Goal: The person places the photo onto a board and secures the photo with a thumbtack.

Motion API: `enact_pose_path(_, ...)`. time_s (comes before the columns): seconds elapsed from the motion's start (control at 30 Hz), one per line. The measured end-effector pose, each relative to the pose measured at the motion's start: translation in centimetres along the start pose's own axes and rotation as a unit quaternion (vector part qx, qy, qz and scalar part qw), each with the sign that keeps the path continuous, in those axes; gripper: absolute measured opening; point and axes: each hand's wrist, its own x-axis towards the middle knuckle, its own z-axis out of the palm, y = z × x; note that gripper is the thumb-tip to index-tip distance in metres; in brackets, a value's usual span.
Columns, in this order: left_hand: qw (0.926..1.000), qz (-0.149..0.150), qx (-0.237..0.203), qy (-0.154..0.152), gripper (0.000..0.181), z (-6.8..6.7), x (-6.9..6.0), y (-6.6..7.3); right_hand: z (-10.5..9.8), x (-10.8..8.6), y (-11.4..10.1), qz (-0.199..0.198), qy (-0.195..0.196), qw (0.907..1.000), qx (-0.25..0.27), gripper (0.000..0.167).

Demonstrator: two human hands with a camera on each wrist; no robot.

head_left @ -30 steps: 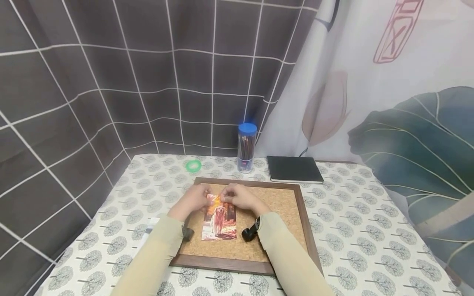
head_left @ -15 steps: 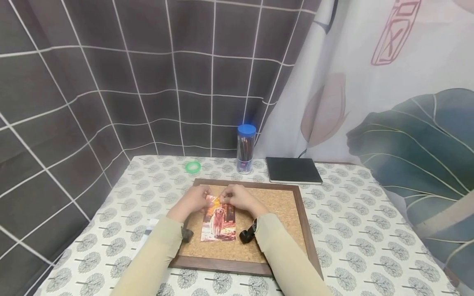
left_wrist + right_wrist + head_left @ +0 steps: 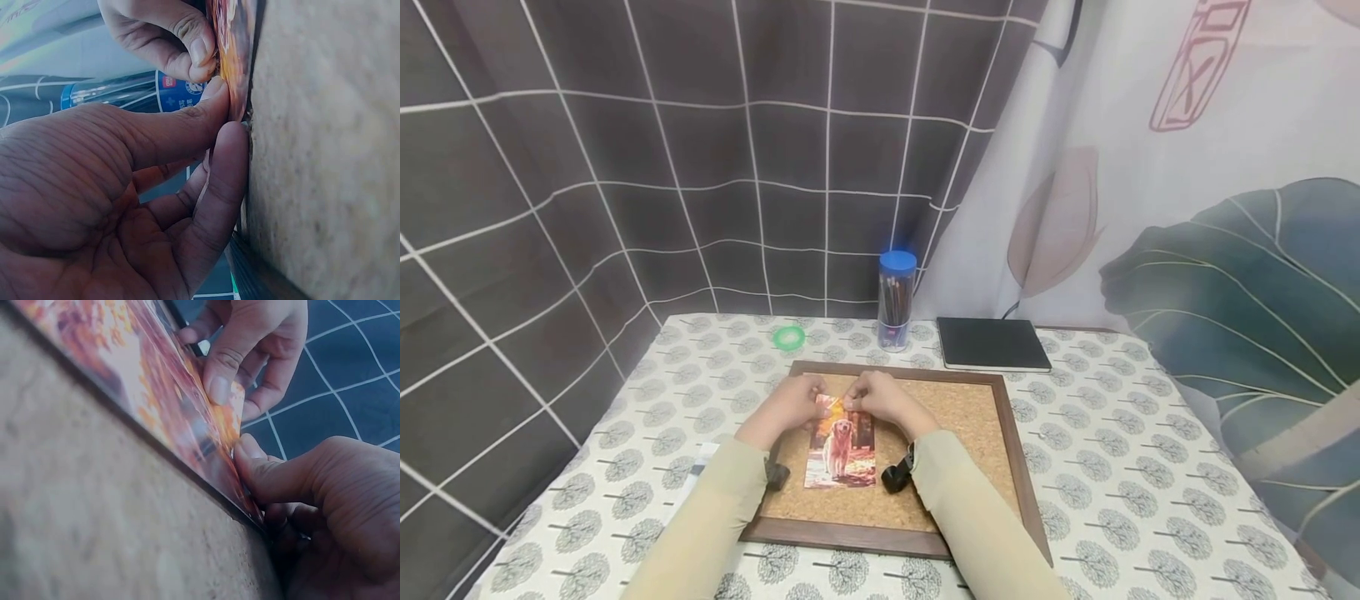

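A photo print of a golden dog among autumn leaves (image 3: 840, 454) lies on the left part of a brown-framed cork board (image 3: 958, 467). My left hand (image 3: 792, 406) pinches its top edge near the left corner, thumb in front. Close beside it, my right hand (image 3: 886, 400) pinches the same edge farther right. In the left wrist view, the left thumb (image 3: 200, 115) presses on the photo and almost meets the right hand's fingertips. The right wrist view has the photo's upper edge (image 3: 228, 419) bent up between the two thumbs. My fingers hide parts of that edge.
Behind the board stands a clear, blue-lidded tube of pencils (image 3: 896, 300). A black notebook (image 3: 992, 343) lies at the back right, and a green ring, apparently a tape roll, (image 3: 788, 337) at the back left. White paper (image 3: 703, 458) shows partly beside my left sleeve.
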Motion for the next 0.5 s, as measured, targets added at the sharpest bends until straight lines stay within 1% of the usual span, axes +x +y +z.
enact_pose_path(0.23, 1.0, 0.004, -0.002, -0.001, 0.032, -0.01, 0.04, -0.08, -0.02, -0.13, -0.37, 0.023, -0.004, 0.9996, 0.017, 0.007)
enact_pose_path(0.5, 1.0, 0.0, -0.003, -0.006, 0.03, 0.0, 0.17, -0.25, 0.07, -0.2, -0.82, 0.034, 0.011, 0.9991, 0.022, 0.008)
